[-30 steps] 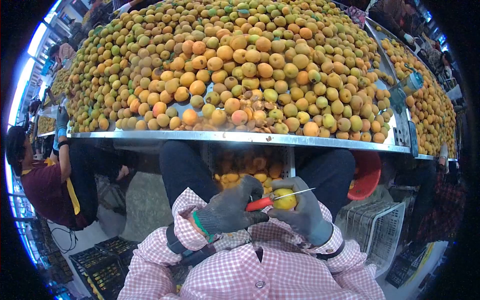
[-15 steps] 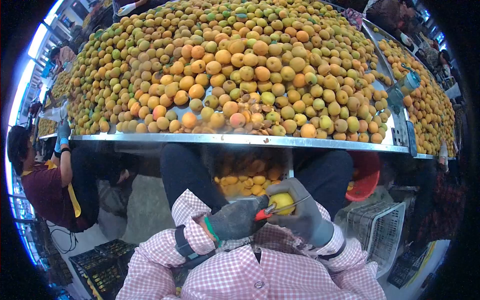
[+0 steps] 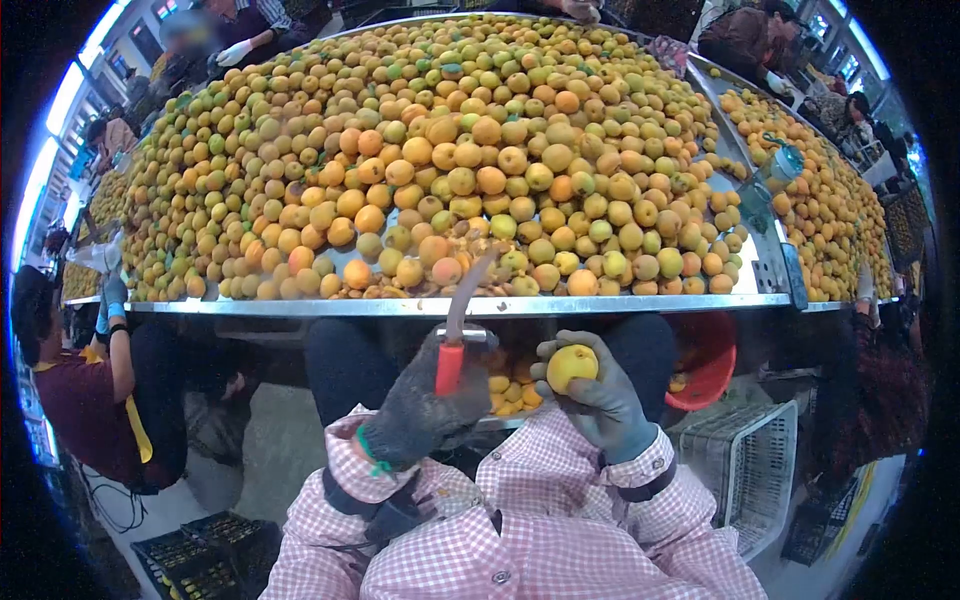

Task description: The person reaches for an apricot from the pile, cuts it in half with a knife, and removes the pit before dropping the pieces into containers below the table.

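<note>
The knife (image 3: 458,315) swung clear of the fruit (image 3: 573,368), lower centre (left hand (image 3: 418,408) clenching the knife, right hand (image 3: 608,410) pinching the fruit); no cutting now.

Below the table edge (image 3: 620,306), a narrow gap is left between the left hand (image 3: 420,405) and right hand (image 3: 600,400), flanked by the knees (image 3: 335,365). The edge is crossed in view by the upright knife (image 3: 450,369); beyond it, low passage is blocked by heaped fruit (image 3: 490,180).

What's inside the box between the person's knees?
Yellow-orange fruit shows in the gap between the left hand and right hand. The hands hide other parts, and the fruit covers the bottom.
</note>
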Tool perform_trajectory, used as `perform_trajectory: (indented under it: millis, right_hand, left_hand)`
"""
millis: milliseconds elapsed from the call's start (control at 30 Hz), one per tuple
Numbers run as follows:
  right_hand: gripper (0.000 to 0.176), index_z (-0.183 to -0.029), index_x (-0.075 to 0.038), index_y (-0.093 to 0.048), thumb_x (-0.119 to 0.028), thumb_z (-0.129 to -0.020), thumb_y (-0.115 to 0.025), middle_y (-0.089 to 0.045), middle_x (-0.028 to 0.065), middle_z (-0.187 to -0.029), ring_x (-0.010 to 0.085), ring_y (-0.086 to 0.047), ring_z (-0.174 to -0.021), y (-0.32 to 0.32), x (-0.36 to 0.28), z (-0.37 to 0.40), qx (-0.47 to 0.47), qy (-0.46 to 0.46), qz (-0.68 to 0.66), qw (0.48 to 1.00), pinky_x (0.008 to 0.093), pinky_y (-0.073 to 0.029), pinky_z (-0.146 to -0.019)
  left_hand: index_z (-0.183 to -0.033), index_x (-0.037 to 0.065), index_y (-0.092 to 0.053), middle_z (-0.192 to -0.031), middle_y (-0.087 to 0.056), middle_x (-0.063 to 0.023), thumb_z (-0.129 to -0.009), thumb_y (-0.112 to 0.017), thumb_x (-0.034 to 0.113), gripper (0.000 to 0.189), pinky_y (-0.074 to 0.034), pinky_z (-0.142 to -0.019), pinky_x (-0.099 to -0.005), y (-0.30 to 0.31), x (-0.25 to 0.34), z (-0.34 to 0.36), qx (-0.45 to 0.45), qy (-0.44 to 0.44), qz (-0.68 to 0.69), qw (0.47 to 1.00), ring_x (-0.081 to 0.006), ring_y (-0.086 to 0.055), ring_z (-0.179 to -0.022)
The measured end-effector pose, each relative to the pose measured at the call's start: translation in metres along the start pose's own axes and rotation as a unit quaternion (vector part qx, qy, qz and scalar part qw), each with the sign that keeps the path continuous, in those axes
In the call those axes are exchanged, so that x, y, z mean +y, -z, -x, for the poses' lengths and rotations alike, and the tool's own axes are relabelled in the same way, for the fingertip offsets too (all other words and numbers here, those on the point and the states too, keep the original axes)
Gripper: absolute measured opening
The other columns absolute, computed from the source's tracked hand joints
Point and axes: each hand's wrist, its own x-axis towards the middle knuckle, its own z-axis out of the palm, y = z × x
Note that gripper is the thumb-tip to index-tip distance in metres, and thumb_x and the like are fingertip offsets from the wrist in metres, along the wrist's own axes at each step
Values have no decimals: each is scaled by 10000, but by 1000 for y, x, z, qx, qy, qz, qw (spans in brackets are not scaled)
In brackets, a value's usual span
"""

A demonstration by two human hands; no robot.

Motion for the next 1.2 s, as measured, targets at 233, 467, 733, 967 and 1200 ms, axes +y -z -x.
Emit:
perform_trajectory:
  millis: [233,467,733,967,1200]
  right_hand:
    - [689,-1214,-34,-442,-153,-645,-812,-546,122,-1158,219,-532,-1091,-12,3,3,-47,70,-117,990,345,-426,-967]
    - [649,-1142,-74,-459,-141,-616,-833,-531,127,-1138,212,-548,-1010,-12,-5,13,-85,118,85,986,355,-448,-896]
    - [587,-1156,-48,-515,-155,-657,-805,-534,92,-1130,185,-529,-1048,-19,-6,16,-165,136,123,969,329,-417,-915]
    - [521,-1115,-63,-526,-140,-671,-788,-522,99,-1115,206,-513,-1078,-23,-12,20,-186,95,133,969,340,-397,-936]
    - [508,-1123,-69,-529,-138,-682,-770,-521,86,-1083,199,-514,-1015,-33,1,20,-112,125,218,962,319,-387,-912]
  left_hand:
    - [-1089,45,-577,-875,-633,-122,-759,-742,293,445,-498,-704,-329,-3,-10,7,-54,-135,-276,950,-209,-626,-773]
    - [-977,87,-633,-744,-634,-122,-775,-676,432,402,-496,-608,-375,-7,-12,14,-55,-139,-490,859,-293,-632,-673]
    - [-1004,96,-629,-780,-633,-158,-740,-687,340,363,-485,-617,-416,-2,-14,15,-100,-92,-527,839,-343,-623,-722]
    - [-1093,124,-575,-785,-634,-159,-731,-659,254,394,-479,-625,-446,-4,-24,23,-131,-41,-487,862,-371,-616,-731]
    - [-1121,151,-557,-811,-645,-137,-755,-656,266,396,-490,-655,-440,4,-32,16,-95,-31,-534,840,-356,-628,-752]
